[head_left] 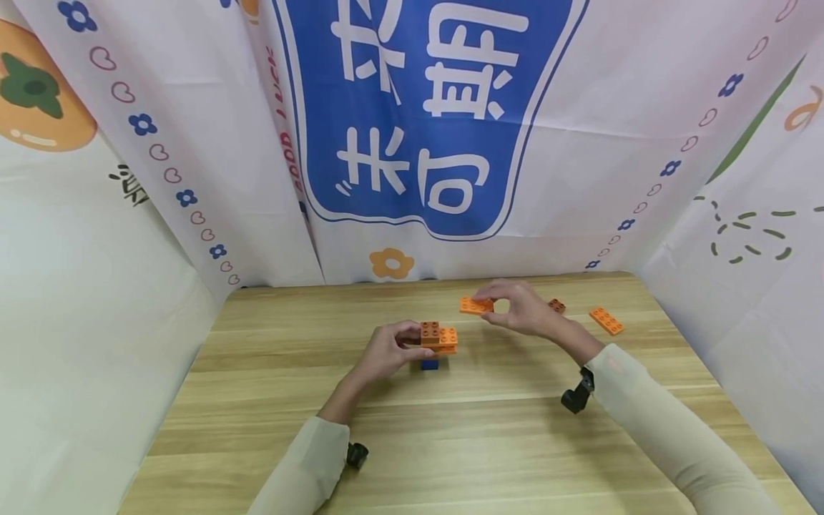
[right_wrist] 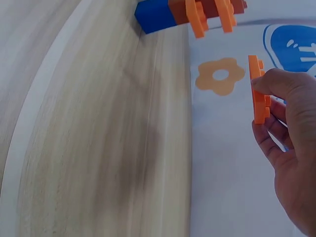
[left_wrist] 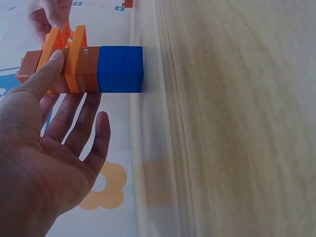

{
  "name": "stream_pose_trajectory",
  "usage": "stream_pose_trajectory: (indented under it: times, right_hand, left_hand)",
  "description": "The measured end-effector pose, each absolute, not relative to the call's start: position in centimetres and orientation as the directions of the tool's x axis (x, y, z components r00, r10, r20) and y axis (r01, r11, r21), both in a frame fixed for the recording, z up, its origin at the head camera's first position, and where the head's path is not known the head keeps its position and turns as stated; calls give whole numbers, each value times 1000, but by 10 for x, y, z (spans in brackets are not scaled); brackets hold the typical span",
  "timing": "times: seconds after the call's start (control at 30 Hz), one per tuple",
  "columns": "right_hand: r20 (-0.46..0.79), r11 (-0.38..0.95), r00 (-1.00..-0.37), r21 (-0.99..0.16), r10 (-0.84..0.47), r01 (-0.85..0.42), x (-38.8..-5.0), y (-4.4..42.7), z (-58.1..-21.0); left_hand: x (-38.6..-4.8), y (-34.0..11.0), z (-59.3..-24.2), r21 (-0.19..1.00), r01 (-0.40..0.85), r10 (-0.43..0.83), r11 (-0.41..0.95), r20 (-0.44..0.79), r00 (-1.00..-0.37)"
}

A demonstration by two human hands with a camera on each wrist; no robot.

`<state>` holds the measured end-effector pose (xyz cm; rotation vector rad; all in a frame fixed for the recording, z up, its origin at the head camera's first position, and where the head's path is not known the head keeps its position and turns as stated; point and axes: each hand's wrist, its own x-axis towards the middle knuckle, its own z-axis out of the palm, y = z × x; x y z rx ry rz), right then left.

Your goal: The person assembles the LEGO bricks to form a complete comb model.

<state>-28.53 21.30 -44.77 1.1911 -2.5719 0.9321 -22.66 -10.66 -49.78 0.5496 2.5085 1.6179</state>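
Observation:
A stack of toy building bricks stands upright, with a blue brick (left_wrist: 121, 69) at its base, brown bricks (head_left: 429, 332) above it and two orange plates (left_wrist: 75, 61) jutting out to one side. The left hand (head_left: 388, 350) grips the upper part of this stack between thumb and fingers. To the right of the stack and above the table, the right hand (head_left: 518, 307) pinches a loose orange plate (right_wrist: 257, 91) by one end. That plate is apart from the stack. In the left wrist view the right hand shows only partly behind the stack.
Another orange plate (head_left: 606, 321) lies on the wooden table (head_left: 412, 443) at the right. A brown brick (head_left: 556, 306) is near it, partly hidden by the right hand. A white printed cloth (head_left: 566, 179) hangs behind the table's back edge.

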Motion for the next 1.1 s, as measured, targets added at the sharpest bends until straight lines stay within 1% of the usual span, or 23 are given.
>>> stream_pose_trajectory:
  times: [0.2,0.47,0.8,1.1]
  right_hand:
    - [434,419,-606,-453,-667,-787,-280,204,-441]
    - [454,380,-569,-443,-686,-812,-272,193,-436]
    - [503,300,-488,-410,-713,-861,-264,175,-429]
    - [493,269,-470,-424,-732,-865,-260,165,-430]
  left_hand:
    - [-228,-107,-499,898,238,354,370,100,-930]
    - [-228,-107,-498,900,228,353,371,91,-931]
    - [-230,-107,-498,900,243,362,363,104,-926]
    - [-230,-107,-500,899,264,384,350,120,-916]
